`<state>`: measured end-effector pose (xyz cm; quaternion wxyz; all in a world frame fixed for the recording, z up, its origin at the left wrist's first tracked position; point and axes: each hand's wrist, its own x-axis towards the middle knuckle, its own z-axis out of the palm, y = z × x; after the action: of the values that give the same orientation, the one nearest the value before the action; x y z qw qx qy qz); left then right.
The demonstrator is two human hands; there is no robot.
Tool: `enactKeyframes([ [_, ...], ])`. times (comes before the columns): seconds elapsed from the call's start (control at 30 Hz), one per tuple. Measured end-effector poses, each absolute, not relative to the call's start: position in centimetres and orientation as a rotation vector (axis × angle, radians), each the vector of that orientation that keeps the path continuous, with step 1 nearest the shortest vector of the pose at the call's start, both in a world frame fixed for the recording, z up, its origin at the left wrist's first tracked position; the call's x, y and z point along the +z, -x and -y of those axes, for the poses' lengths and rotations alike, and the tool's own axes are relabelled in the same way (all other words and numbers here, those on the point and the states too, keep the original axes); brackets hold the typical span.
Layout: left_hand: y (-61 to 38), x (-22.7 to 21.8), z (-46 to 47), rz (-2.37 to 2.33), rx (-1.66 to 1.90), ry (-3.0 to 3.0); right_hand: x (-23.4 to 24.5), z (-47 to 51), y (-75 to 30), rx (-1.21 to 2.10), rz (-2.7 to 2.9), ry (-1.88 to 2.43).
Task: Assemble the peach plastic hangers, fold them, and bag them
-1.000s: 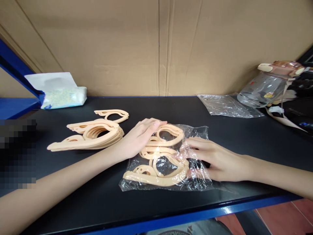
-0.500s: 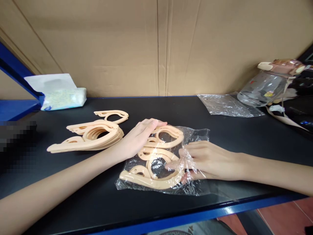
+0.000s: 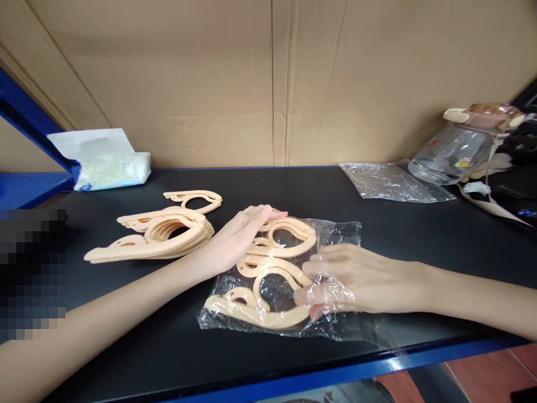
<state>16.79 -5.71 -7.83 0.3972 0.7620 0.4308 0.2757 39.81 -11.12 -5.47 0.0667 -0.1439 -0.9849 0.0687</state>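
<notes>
A clear plastic bag (image 3: 339,230) lies in front of me with beige folding hangers (image 3: 260,316) inside, their curved arms and hook shapes showing through the film. My left hand (image 3: 245,232) rests stretched out and flat across the far left side of the bag, over part of the hangers. From the right, my right hand (image 3: 356,277) reaches into the bag, its fingers under the film. Its index finger and thumb close around the right end of the near hanger. To the left stands a stack of similar folding hangers (image 3: 176,243), with another hanger (image 3: 210,197) just behind.
A pack of tissues (image 3: 113,170) sits at the back left. At the back right are another clear plastic bag (image 3: 390,182) and a tilted transparent bottle (image 3: 453,148) with a strap. Cardboard (image 3: 201,84) lines the back of the black table (image 3: 260,184); its blue edge (image 3: 356,366) runs along the front.
My right hand's fingers have drawn back slightly to the right, off the near hanger's inner opening. The left hand keeps its place on the bag. The view has shifted a little.
</notes>
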Motion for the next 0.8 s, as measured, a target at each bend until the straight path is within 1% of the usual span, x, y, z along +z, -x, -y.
enactKeyframes([
  [0.23,-16.8,-7.9,5.6,-1.074,0.703,-1.91,-6.8,11.2,-40.2,0.076,2.875,0.417],
  [0.4,-16.6,-7.9,5.8,-1.099,0.689,-1.903,-6.6,11.2,-40.6,0.207,2.822,0.394],
  [0.53,-16.6,-7.5,6.3,-1.146,0.723,-1.975,-6.3,11.0,-41.5,0.239,2.825,0.446],
  [0.8,-16.9,-6.7,7.0,-1.202,0.745,-2.208,-6.6,10.4,-44.7,0.497,2.618,0.847],
])
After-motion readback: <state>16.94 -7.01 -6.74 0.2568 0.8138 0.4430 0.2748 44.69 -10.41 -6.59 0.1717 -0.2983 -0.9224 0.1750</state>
